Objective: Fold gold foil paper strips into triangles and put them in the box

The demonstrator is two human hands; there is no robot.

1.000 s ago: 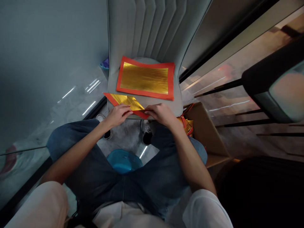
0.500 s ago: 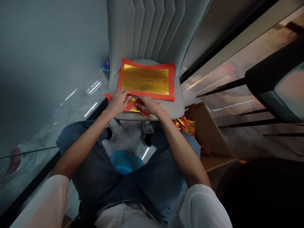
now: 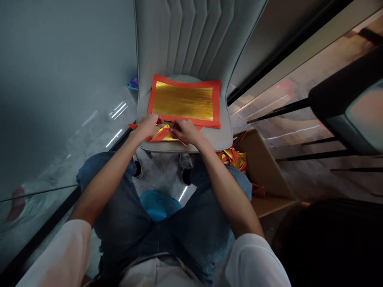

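Note:
A folded sheet of red and gold paper (image 3: pixel 163 134) lies across the front of a grey chair seat, its pointed ends sticking out to either side. My left hand (image 3: pixel 150 124) grips its left part with curled fingers. On the right part, my right hand (image 3: pixel 183 130) pinches the paper between thumb and fingers. Gold folds show in the small gap between the two hands. Just behind them rests a stack of flat red sheets (image 3: pixel 217 104), each topped by a gold foil rectangle on the visible one.
The chair (image 3: pixel 197 40) has a tall ribbed back. Down at the right stands a cardboard box (image 3: pixel 266 167) with several folded red and gold papers (image 3: pixel 235 157) inside. A blue round object (image 3: pixel 160 205) sits between my legs. Glass panels run along the left.
My left hand has shifted slightly left and up, and the folded paper's left tip has dropped a little. My right hand stays nearly in place.

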